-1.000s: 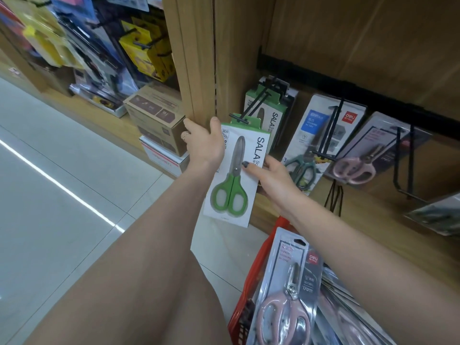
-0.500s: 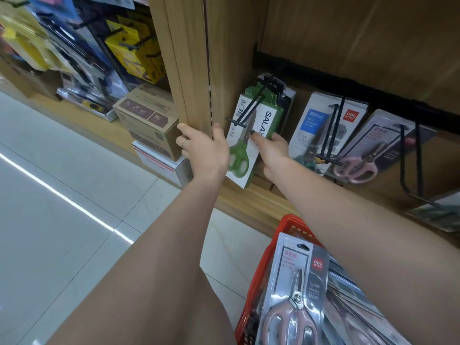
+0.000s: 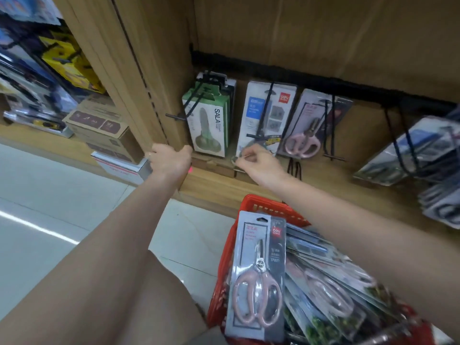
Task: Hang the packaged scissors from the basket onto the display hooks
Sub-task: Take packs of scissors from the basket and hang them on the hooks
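Head view: flat green-scissors card (image 3: 207,125) hangs on thin wire hook (image 3: 191,105).

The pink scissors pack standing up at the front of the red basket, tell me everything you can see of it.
The pink scissors pack is a grey card under a clear plastic blister, with a red brand square at its top right. Inside, pink-handled scissors with metal blades lie shut, tips up. It stands nearly upright against the left front of the red basket, leaning on other packs. Neither hand touches it.

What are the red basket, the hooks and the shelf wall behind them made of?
Red basket: likely moulded plastic, judging by its glossy slotted rim.
Hooks: thin black rods, probably coated metal wire.
Shelf wall: matte tan panel with faint grain, wood or a wood-look laminate.
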{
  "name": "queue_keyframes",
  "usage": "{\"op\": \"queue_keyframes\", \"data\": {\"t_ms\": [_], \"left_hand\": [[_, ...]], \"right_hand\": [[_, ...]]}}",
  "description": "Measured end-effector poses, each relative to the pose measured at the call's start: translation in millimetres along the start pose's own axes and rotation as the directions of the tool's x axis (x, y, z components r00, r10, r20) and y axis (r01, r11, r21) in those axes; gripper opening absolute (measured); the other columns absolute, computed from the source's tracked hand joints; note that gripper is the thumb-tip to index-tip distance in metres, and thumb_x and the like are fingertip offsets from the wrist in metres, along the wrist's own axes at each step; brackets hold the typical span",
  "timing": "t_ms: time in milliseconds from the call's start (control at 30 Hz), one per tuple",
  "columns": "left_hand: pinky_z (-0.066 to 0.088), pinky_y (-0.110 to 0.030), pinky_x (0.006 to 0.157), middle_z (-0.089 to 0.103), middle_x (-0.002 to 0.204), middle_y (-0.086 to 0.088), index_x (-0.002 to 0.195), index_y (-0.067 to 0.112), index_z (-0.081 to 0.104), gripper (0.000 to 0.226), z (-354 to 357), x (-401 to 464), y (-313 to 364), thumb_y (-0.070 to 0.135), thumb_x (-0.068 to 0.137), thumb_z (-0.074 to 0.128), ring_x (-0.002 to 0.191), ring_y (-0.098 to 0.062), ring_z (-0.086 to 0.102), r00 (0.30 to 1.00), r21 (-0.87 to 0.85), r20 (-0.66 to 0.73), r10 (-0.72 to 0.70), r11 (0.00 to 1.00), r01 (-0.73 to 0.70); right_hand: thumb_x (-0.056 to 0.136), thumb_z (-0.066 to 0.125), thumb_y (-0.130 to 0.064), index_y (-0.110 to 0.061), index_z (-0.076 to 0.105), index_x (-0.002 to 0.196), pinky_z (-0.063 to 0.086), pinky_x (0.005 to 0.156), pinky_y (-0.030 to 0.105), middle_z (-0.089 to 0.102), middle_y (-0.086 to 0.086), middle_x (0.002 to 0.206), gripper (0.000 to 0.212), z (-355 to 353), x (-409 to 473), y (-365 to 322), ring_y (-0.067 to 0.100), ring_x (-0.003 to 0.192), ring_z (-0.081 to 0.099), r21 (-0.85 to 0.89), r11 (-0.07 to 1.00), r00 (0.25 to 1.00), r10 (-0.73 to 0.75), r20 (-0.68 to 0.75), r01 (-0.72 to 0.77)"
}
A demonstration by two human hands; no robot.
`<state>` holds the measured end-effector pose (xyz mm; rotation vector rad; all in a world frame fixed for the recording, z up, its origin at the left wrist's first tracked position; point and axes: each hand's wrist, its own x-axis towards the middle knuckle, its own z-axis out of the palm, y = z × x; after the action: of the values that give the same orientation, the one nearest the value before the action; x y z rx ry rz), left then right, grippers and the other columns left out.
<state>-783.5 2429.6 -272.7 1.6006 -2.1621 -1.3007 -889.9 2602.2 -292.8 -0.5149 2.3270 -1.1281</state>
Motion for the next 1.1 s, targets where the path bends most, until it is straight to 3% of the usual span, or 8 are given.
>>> {"op": "queue_keyframes", "data": {"t_ms": [200,333,433,533,700,867,967,1100], "left_hand": [[0.048,-0.041,0.106,0.054,0.139,-0.013,0.144,0.003,0.043,0.065,41.3,-74.3,-7.9,0.039,0.097,0.07,0.13,-0.033,0.055,0.899,0.198,0.376,0.224,0.929,-0.314],[0.039,-0.03,0.1,0.045,0.137,-0.013,0.147,0.008,0.038,0.073,82.3,-124.9,-28.1,0.042,0.094,0.075,0.134,-0.032,0.049,0.767,0.287,0.58,0.275,0.812,-0.508],[0.04,-0.039,0.109,0.039,0.14,-0.013,0.152,0.014,0.031,0.09,103.0,-142.5,-43.9,0.053,0.087,0.08,0.139,-0.036,0.04,0.754,0.404,0.617,0.224,0.732,-0.549],[0.036,-0.054,0.118,0.021,0.161,-0.021,0.162,0.018,0.013,0.112,112.3,-148.0,-51.2,0.057,0.083,0.081,0.15,-0.042,0.026,0.826,0.599,0.544,0.147,0.621,-0.505],[0.05,-0.041,0.097,0.047,0.139,-0.026,0.15,0.002,0.025,0.1,112.9,-140.2,-51.0,0.02,0.078,0.092,0.128,-0.041,0.055,0.899,0.466,0.434,0.053,0.841,-0.274],[0.05,-0.033,0.073,0.058,0.1,-0.005,0.121,0.005,0.045,0.069,114.9,-145.5,-48.7,0.016,0.075,0.095,0.103,-0.03,0.064,0.89,0.364,0.45,0.074,0.895,-0.258],[0.06,-0.037,0.087,0.076,0.1,-0.001,0.104,0.015,0.066,0.036,114.7,-149.5,-48.8,0.006,0.08,0.09,0.102,-0.026,0.073,0.793,0.206,0.599,0.111,0.935,-0.287],[0.057,-0.049,0.102,0.079,0.113,-0.012,0.118,0.008,0.072,0.026,112.9,-150.1,-51.8,0.001,0.093,0.076,0.11,-0.032,0.074,0.762,0.06,0.627,0.159,0.966,-0.251]], "right_hand": [[0.099,0.066,-0.018,-0.011,0.066,0.116,0.049,0.083,0.015,0.068,0.001,0.107,0.019,-67.3,-71.0,62.2,0.015,0.098,0.063,-0.084,0.993,0.996,-0.085,-0.019,0.083],[0.098,0.066,-0.016,-0.009,0.065,0.116,0.054,0.089,0.029,0.068,0.006,0.109,0.018,-104.1,-103.5,111.7,0.019,0.1,0.065,-0.17,0.984,0.997,0.06,0.045,-0.051],[0.098,0.066,-0.016,-0.012,0.064,0.114,0.054,0.091,0.035,0.069,0.004,0.105,0.016,-124.6,-126.3,144.0,0.022,0.099,0.066,-0.25,0.957,0.974,0.184,0.133,-0.147],[0.097,0.066,-0.018,-0.01,0.065,0.121,0.053,0.097,0.039,0.071,0.006,0.115,0.025,-127.6,-142.1,163.6,0.023,0.107,0.066,-0.339,0.932,0.975,0.182,0.131,-0.128],[0.098,0.065,-0.028,-0.015,0.058,0.137,0.05,0.101,0.036,0.065,0.007,0.137,0.042,-110.3,-148.1,163.2,0.025,0.125,0.06,-0.362,0.932,0.984,0.093,0.154,-0.031],[0.097,0.063,-0.031,-0.017,0.049,0.149,0.04,0.113,0.042,0.052,0.006,0.15,0.056,-96.6,-157.3,167.7,0.029,0.138,0.041,-0.509,0.859,0.981,0.055,0.184,0.047],[0.095,0.063,-0.03,-0.017,0.052,0.146,0.041,0.111,0.041,0.055,0.007,0.143,0.053,-86.6,-164.0,165.7,0.025,0.137,0.043,-0.51,0.856,0.984,0.011,0.177,0.082],[0.093,0.066,-0.026,-0.017,0.055,0.144,0.039,0.115,0.04,0.056,0.006,0.142,0.053,-82.6,-169.0,161.7,0.024,0.138,0.043,-0.452,0.89,0.982,0.03,0.185,0.058]]}}
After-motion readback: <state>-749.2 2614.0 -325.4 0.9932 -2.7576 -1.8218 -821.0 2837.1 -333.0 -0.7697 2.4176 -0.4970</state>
